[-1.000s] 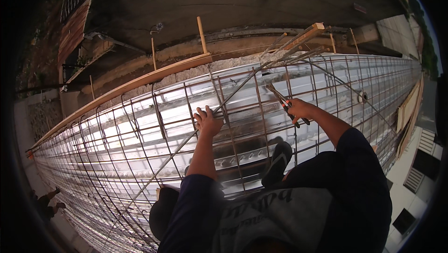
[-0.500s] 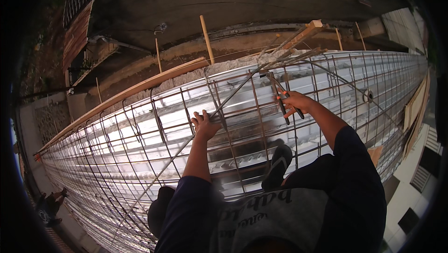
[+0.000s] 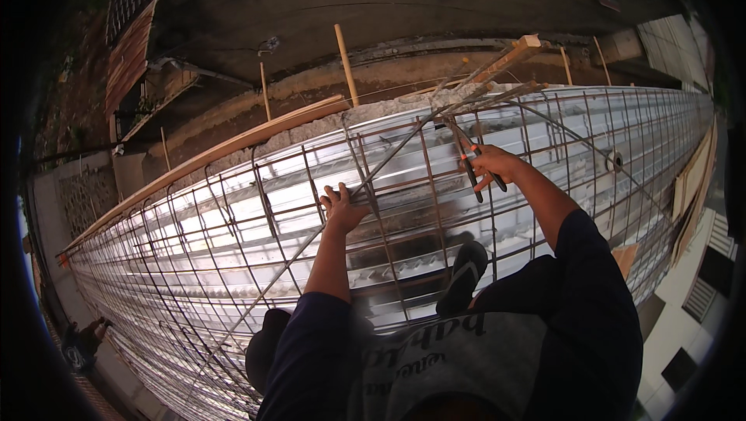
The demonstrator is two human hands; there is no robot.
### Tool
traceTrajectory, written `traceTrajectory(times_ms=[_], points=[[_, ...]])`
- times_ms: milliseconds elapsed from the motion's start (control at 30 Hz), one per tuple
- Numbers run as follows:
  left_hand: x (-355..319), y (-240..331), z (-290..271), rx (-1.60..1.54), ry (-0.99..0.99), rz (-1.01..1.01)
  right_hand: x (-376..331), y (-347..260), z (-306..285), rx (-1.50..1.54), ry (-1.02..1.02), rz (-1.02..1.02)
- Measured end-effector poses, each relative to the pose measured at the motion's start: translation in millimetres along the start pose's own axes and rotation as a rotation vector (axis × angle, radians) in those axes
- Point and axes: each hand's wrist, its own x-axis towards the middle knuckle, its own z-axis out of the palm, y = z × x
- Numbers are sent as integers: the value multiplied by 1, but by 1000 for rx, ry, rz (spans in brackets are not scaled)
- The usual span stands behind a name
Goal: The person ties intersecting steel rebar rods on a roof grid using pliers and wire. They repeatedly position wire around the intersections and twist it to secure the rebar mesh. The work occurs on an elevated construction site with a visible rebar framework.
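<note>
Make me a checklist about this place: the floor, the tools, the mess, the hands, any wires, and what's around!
Surface: shiny ribbed metal decking under a rebar grid.
Job's things: long-handled pliers; a diagonal bar.
Clutter: wooden stakes and a plank along the edge.
Hands: left hand grips the diagonal bar; right hand holds the pliers.
Cables: nothing seen.
Surroundings: a person far below on the left; a sandalled foot on the grid.

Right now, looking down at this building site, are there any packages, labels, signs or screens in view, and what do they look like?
No packages, signs or screens show.
Printed lettering on the shirt: bottom centre, on the person's own chest, pale letters on dark grey cloth.
Pliers: in the right hand, dark with orange-marked handles, no visible label.
</note>
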Motion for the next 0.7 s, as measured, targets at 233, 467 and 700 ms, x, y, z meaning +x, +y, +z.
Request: traceTrajectory(times_ms=[233, 467, 700], points=[[21, -21, 21, 99, 45, 118, -2, -2, -2, -215, 132, -46], [9, -6, 9, 38, 17, 14, 2, 2, 0, 17, -3, -48], [-26, 85, 15, -173, 501, 216, -2, 3, 10, -84, 56, 26]])
